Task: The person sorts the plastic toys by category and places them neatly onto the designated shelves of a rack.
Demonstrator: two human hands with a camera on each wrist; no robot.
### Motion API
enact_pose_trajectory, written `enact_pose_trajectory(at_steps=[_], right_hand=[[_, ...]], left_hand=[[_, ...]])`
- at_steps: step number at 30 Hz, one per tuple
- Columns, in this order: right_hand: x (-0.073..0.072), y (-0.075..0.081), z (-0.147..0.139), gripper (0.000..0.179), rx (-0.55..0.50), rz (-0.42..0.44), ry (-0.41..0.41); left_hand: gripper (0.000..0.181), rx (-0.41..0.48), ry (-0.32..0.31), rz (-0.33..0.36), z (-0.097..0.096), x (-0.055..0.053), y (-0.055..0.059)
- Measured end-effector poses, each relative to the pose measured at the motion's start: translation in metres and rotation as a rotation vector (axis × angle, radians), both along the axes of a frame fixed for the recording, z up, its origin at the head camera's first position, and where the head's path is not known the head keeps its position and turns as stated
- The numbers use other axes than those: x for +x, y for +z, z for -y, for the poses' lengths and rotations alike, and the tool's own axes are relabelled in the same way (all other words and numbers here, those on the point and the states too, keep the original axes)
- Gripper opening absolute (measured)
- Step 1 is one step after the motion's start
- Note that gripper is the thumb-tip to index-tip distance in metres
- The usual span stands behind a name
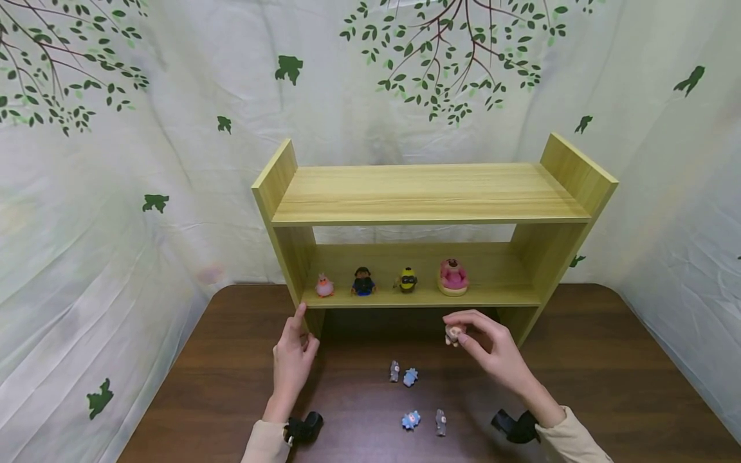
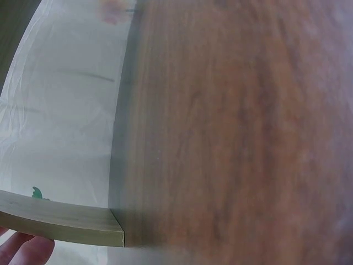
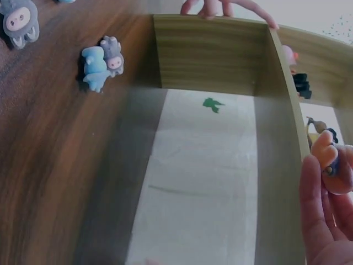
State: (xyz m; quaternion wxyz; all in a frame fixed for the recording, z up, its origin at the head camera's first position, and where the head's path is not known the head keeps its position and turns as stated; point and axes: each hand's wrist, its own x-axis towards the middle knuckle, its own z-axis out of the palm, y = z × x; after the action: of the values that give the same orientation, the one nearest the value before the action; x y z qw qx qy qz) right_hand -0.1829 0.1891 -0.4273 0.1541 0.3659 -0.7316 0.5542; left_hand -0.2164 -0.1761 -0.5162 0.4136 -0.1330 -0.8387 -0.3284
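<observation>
Between thumb and fingers of my right hand [image 1: 492,347], a small beige-pink figurine [image 1: 453,334] is pinched just in front of the middle shelf's front edge. My left hand [image 1: 294,360] touches the front edge of the left side panel [image 2: 66,223], index finger stretched up to the shelf corner. Along the middle shelf stand a pink figurine [image 1: 325,285], a dark-clad figurine [image 1: 363,283], a yellow figurine [image 1: 408,280] and a pink bear figurine [image 1: 453,278]. The held figurine is partly hidden by fingers.
The light wooden shelf unit [image 1: 428,193] stands on a dark brown table [image 1: 359,399]. Before it lie grey figurines [image 1: 395,371] [image 1: 441,422] and blue figurines [image 1: 410,377] [image 1: 411,420]. A white leaf-print curtain [image 1: 191,128] hangs behind.
</observation>
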Motion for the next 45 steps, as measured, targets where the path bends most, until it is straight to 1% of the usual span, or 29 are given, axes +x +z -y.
enact_pose_trajectory(at_steps=[5,13,21,28,32,37,43,45], right_hand=[[-0.001,0.004,-0.004,0.029,-0.002,0.053,-0.049],[-0.004,0.014,-0.013,0.031,-0.022,0.044,-0.108],[-0.007,0.022,-0.020,0.032,-0.024,0.007,-0.153],[-0.013,0.026,-0.024,0.036,-0.043,-0.071,-0.173],[-0.016,0.028,-0.026,0.036,-0.063,-0.081,-0.204],[-0.019,0.030,-0.028,0.034,-0.068,-0.083,-0.279],[-0.013,0.046,-0.024,0.029,-0.071,-0.077,-0.323],[-0.013,0.049,-0.024,0.028,-0.071,-0.073,-0.331]], left_hand=[[0.088,-0.005,0.001,-0.001,0.000,0.000,0.000],[0.088,-0.002,0.002,-0.005,0.000,0.000,0.000],[0.088,0.001,-0.001,-0.007,0.000,0.001,0.001],[0.087,-0.004,0.001,-0.010,0.000,0.000,0.000],[0.088,-0.006,-0.002,-0.013,0.000,-0.001,0.000],[0.088,-0.010,-0.005,-0.018,0.001,0.000,-0.001],[0.088,-0.007,-0.002,-0.014,0.001,0.000,-0.001],[0.088,-0.004,0.000,-0.012,0.000,0.000,-0.001]])
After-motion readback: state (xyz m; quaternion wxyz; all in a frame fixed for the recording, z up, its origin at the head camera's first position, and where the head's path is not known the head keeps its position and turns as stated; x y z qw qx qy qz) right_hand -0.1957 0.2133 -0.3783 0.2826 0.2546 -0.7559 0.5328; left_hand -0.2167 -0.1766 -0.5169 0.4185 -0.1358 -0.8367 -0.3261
